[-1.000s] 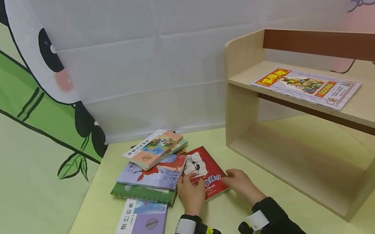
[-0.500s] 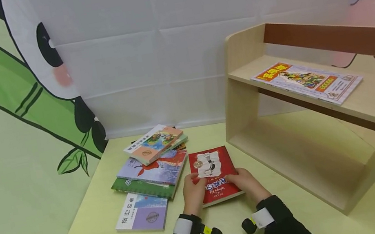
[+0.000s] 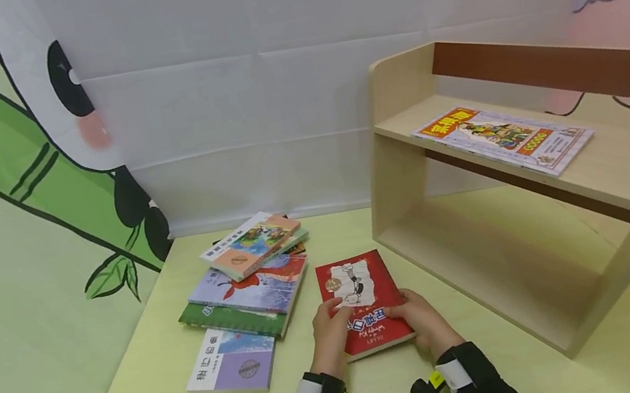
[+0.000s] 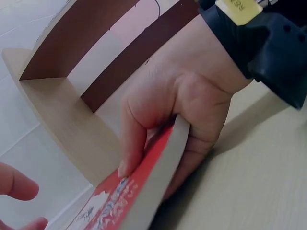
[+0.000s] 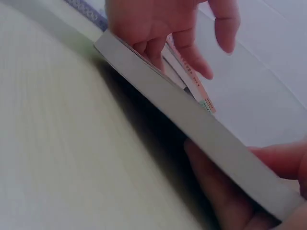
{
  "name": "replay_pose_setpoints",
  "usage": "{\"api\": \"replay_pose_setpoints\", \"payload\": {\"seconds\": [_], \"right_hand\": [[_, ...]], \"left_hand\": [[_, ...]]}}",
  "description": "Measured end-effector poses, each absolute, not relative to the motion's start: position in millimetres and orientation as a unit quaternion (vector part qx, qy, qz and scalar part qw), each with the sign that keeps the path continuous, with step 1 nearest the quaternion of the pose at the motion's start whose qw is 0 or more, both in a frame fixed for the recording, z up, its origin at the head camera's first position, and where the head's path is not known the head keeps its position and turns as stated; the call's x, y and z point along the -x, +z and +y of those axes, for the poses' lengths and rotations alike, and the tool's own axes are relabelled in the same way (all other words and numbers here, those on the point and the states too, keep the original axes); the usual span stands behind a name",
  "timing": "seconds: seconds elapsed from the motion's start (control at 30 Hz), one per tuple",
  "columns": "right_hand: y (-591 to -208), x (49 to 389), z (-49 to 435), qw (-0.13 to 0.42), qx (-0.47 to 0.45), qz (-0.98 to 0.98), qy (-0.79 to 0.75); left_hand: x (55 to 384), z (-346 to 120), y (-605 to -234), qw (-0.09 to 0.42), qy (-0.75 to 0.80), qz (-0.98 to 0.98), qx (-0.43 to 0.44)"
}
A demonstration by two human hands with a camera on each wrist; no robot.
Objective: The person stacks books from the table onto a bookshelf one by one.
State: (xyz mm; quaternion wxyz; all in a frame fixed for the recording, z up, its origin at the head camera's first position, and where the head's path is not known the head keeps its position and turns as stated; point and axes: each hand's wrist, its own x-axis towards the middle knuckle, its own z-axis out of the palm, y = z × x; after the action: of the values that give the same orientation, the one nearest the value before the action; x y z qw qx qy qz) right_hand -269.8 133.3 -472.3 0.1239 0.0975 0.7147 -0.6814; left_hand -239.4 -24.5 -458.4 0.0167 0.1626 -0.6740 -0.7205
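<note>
A red paperback book (image 3: 361,286), its cover text upside down, lies in front of me between both hands. My right hand (image 3: 427,324) grips its right edge, thumb on the cover and fingers underneath, as the left wrist view shows. In the right wrist view the book's near edge (image 5: 187,120) is tilted, with one side raised off the table. My left hand (image 3: 331,336) is at the book's left side. Its thumb and fingers look spread in the right wrist view; whether they touch the cover is hard to tell.
Left of the hands is a loose pile of several books (image 3: 252,287), a purple-and-white book (image 3: 230,363) nearest me. To the right stands a two-level wooden shelf (image 3: 405,174), a thin comic book (image 3: 505,138) flat on its upper board. A white cloth (image 3: 248,96) hangs behind the table.
The red book has been drawn from beside the pile toward me and turned straighter. My right hand came onto its right edge; the left hand's fingers now look looser.
</note>
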Motion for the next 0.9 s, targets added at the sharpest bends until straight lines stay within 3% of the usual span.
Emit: {"api": "replay_pose_setpoints", "payload": {"seconds": [0.53,0.77,0.9], "right_hand": [[-430,241,132,0.061,-0.029,0.683,-0.727],[-399,226,123,-0.008,0.006,0.618,-0.786],[-390,218,115,-0.066,0.035,0.602,-0.795]], "left_hand": [[224,-45,-454,-0.006,-0.813,-0.564,-0.147],[210,-41,-441,-0.061,-0.942,-0.325,-0.054],[203,-30,-431,-0.062,-0.976,-0.208,0.013]]}}
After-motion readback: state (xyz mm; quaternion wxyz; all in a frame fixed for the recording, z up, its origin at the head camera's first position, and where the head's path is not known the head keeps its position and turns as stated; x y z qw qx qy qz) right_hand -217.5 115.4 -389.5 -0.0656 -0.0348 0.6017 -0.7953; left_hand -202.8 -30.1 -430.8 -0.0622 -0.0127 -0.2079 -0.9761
